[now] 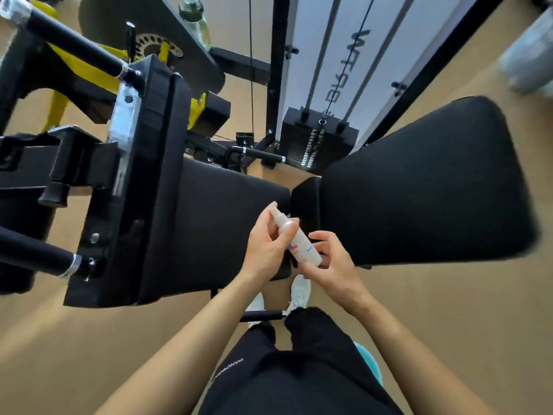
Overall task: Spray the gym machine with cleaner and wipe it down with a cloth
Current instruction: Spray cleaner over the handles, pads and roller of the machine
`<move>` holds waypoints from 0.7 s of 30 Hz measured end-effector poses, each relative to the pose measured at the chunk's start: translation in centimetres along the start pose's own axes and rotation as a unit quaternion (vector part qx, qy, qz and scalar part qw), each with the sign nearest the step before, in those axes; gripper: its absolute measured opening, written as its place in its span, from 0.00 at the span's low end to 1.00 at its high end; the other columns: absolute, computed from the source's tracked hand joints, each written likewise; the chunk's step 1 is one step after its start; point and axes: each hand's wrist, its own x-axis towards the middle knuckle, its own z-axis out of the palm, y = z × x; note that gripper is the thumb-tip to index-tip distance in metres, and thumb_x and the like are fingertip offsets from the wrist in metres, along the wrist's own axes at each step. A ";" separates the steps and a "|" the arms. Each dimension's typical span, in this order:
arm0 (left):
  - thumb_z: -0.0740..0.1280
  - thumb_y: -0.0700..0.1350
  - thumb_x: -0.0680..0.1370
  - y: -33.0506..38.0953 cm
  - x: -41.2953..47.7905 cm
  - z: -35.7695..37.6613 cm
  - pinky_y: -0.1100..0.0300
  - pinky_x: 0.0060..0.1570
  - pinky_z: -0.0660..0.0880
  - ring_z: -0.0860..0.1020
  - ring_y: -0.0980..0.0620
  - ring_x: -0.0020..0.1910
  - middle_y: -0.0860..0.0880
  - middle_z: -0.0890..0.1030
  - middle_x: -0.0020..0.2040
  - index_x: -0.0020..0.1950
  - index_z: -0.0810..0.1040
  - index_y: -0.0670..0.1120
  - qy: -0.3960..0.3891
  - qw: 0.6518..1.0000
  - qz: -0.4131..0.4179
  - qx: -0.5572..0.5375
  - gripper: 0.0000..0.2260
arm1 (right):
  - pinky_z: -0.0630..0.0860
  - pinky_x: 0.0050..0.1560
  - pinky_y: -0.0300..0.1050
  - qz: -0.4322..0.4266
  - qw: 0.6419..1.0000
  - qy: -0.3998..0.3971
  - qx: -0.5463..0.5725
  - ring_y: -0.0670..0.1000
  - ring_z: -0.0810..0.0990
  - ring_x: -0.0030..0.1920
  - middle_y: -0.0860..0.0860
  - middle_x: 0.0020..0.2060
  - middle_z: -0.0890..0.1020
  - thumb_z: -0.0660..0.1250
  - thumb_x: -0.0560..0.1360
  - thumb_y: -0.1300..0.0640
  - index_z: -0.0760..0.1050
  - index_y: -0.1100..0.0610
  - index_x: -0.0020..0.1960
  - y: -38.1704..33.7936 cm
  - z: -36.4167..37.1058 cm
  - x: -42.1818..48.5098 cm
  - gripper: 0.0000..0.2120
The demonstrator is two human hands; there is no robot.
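Black padded backrest [419, 187] at right, seat pad [227, 223] just beside it, weight stack [317, 145] behind. Over the gap between the pads, held tilted: small white spray bottle [299, 245], contents impossible to tell. Left hand [264, 247] curled round its upper part; right hand [333, 266] gripping its base with bent fingers.

This is looking like a gym. A big black gym machine [143, 175] is standing on a tan floor [449, 310]. A soft black pad [419, 187] is lying flat. A thin cable [347, 67] is running up from a stack of weights [317, 145]. A black handle [74, 44] is sticking out.
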 end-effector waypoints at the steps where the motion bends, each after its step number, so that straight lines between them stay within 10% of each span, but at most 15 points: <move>1: 0.69 0.46 0.82 -0.1 0.3 0.6 0.53 0.60 0.81 0.81 0.53 0.64 0.46 0.82 0.64 0.82 0.57 0.50 -0.013 1.000 -0.002 -0.019 0.31 | 0.84 0.52 0.60 0.000 1.000 0.016 0.011 0.52 0.86 0.52 0.48 0.52 0.84 0.78 0.73 0.55 0.72 0.46 0.63 0.4 -0.5 -0.6 0.23; 14: 0.71 0.39 0.79 0.8 6.0 14.5 0.51 0.44 0.84 0.83 0.47 0.41 0.37 0.76 0.63 0.77 0.59 0.63 -0.102 0.994 -0.040 -0.010 0.36 | 0.84 0.53 0.47 -0.034 0.984 0.170 -0.042 0.44 0.83 0.52 0.42 0.54 0.83 0.80 0.72 0.57 0.76 0.48 0.67 2.0 -9.0 -2.1 0.25; 21: 0.68 0.33 0.78 3.1 8.4 19.3 0.44 0.42 0.84 0.81 0.45 0.36 0.41 0.79 0.50 0.76 0.62 0.63 -0.160 0.986 0.014 0.045 0.34 | 0.71 0.62 0.44 -0.224 0.750 0.522 -0.339 0.60 0.79 0.54 0.56 0.53 0.84 0.73 0.74 0.64 0.83 0.62 0.55 -0.5 -18.7 -3.3 0.10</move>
